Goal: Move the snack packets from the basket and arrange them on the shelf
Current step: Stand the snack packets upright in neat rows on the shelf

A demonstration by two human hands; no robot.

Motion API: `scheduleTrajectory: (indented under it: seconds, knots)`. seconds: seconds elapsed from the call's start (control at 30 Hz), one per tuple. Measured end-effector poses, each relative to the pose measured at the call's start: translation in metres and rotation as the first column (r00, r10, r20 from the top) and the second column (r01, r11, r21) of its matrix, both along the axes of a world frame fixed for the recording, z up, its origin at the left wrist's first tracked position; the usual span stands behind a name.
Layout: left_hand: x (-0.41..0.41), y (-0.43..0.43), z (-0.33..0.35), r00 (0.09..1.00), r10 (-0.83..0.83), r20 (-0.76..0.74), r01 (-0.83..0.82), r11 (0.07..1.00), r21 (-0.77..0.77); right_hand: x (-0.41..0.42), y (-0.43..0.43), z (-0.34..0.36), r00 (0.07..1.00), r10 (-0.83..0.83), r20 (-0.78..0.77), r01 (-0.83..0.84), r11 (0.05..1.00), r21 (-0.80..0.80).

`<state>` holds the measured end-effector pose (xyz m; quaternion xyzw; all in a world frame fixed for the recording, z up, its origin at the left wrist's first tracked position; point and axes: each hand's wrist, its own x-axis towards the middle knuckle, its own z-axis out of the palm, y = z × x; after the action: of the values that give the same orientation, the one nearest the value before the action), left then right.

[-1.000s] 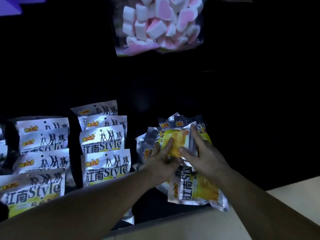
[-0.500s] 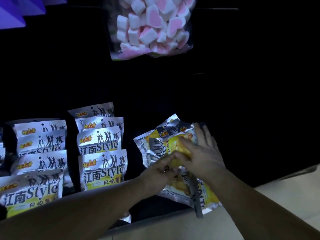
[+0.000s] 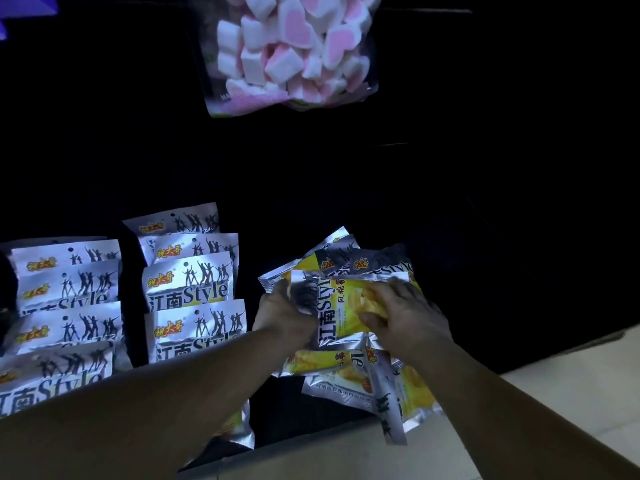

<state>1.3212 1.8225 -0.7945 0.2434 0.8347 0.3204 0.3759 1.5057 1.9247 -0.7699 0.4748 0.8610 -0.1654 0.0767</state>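
Two neat columns (image 3: pixel 194 289) of snack packets done at 9 o'clock. Loose pile (image 3: pixel 349 362) on shelf (image 3: pixel 485 271) unsorted. Left hand (image 3: pixel 280 317) and right hand (image 3: pixel 405 317) both grip top packet (image 3: pixel 341 306). Basket unseen.

The place is dim, with most of the frame swallowed in black; the dark shelving (image 3: pixel 502 202) fills the upper and right parts, its back and sides hardly told apart. A faint thin edge shows at upper right and another near the middle right. At lower right lies a pale beige floor (image 3: pixel 571 403), the brightest surface here, running along the bottom edge toward the centre. In the upper left corner sits a small patch of purple (image 3: pixel 24 3), too cropped to identify. Light seems to fall from the viewer's side
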Motion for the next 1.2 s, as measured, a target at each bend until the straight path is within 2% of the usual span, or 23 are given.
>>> scheduleTrajectory:
  seconds: [0.1,0.17,0.23,0.37,0.5,0.63,0.73,0.8,0.9,0.97,1.0,1.1,1.2]
  knots:
    - [-0.009,0.004,0.023,0.974,0.127,0.188,-0.148,0.984,0.097,0.002,-0.001,0.006,0.999,-0.01,-0.034,0.008,0.998,-0.067]
    - [-0.015,0.005,0.046,0.955,0.125,0.27,-0.176,0.969,0.174,-0.002,0.005,0.014,0.995,-0.051,-0.087,0.04,0.992,-0.116]
    - [-0.019,0.004,0.068,0.959,0.076,0.274,-0.155,0.947,0.28,-0.011,0.009,0.032,0.969,-0.096,-0.226,0.055,0.982,-0.183]
    - [-0.029,0.0,0.105,0.982,-0.09,0.163,0.019,0.918,0.395,-0.033,0.007,0.063,0.816,-0.142,-0.56,-0.009,0.966,-0.258]
    - [-0.027,-0.004,0.124,0.968,-0.191,0.162,0.109,0.905,0.412,-0.039,-0.007,0.076,0.718,-0.181,-0.672,-0.098,0.93,-0.355]
    - [-0.014,-0.007,0.11,0.975,-0.112,0.192,0.02,0.904,0.427,-0.025,-0.013,0.072,0.692,-0.247,-0.678,-0.024,0.931,-0.364]
    - [-0.012,0.003,0.098,0.972,0.003,0.236,-0.099,0.912,0.399,-0.008,-0.004,0.064,0.744,-0.232,-0.626,0.098,0.965,-0.241]
    - [-0.015,0.012,0.081,0.98,0.018,0.2,-0.093,0.925,0.367,0.004,0.001,0.057,0.788,-0.219,-0.575,0.165,0.975,-0.147]
    - [-0.019,0.016,0.044,0.984,-0.173,-0.046,0.179,0.962,0.207,0.014,0.005,0.041,0.789,-0.248,-0.563,0.196,0.969,-0.152]
    - [-0.02,0.01,0.021,0.908,-0.366,-0.202,0.375,0.927,0.006,0.016,0.009,0.026,0.793,-0.266,-0.548,0.202,0.964,-0.175]
    - [-0.02,0.007,0.014,0.885,-0.415,-0.211,0.417,0.908,-0.036,0.017,0.01,0.021,0.787,-0.287,-0.547,0.212,0.957,-0.197]
    - [-0.022,0.007,0.0,0.867,-0.474,-0.15,0.477,0.879,-0.024,0.018,0.012,0.01,0.765,-0.334,-0.55,0.229,0.94,-0.253]
    - [-0.022,0.009,-0.005,0.823,-0.526,-0.217,0.517,0.85,-0.1,0.017,0.011,0.003,0.796,-0.318,-0.514,0.283,0.948,-0.148]
